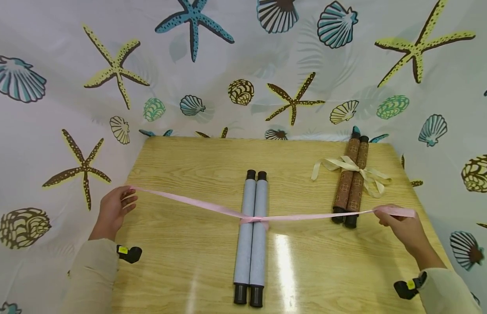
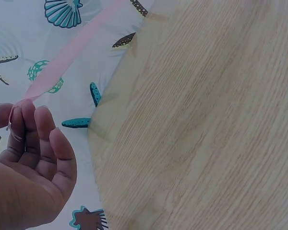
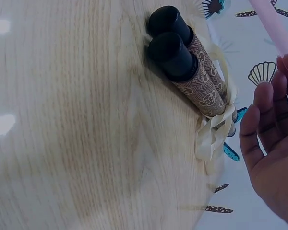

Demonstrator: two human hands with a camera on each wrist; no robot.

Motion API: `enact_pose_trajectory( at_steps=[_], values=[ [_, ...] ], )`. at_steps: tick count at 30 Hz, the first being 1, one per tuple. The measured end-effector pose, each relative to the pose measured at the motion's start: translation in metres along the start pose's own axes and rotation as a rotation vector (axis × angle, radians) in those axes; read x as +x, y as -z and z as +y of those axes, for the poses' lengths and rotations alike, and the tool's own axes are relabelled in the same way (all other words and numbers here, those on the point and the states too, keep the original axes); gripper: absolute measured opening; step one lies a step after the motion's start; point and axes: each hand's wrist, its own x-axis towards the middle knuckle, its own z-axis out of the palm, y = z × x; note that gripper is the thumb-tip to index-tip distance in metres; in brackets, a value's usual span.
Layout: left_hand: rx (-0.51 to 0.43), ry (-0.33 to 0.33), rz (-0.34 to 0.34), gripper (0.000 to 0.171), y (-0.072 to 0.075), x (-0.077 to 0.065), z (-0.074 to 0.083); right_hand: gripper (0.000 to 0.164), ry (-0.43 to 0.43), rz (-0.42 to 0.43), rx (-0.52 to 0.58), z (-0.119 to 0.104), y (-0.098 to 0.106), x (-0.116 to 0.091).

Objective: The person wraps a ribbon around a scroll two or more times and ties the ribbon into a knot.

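Observation:
Two pale blue-grey scrolls [image 1: 252, 248] with black end knobs lie side by side on the table. A pink ribbon [image 1: 196, 202] is wrapped around their middle and crossed on top, its two ends stretched out to the sides. At the table's left edge my left hand [image 1: 113, 209] pinches one end between thumb and fingertips, the other fingers loosely bent; the left wrist view shows the same pinch on the ribbon [image 2: 57, 67]. My right hand [image 1: 402, 226] pinches the other end over the table's right side, with a short tail of ribbon extending past the fingers.
At the back right lie two brown patterned scrolls [image 1: 349, 183] tied with a cream ribbon bow [image 1: 347, 163], close behind my right hand. A curtain [image 1: 243, 56] printed with starfish and shells surrounds the wooden table [image 1: 180, 270] at the back and sides.

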Motion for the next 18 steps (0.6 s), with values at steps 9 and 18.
enact_pose_trajectory(
  at_steps=[9,18],
  values=[
    [-0.039,0.117,0.171,0.015,0.005,0.007,-0.006,0.024,-0.098,-0.062,0.029,0.014,0.002,-0.007],
    [-0.059,0.16,0.244,0.012,0.01,0.007,-0.015,0.027,-0.147,-0.102,0.047,0.032,-0.003,-0.016]
  ],
)
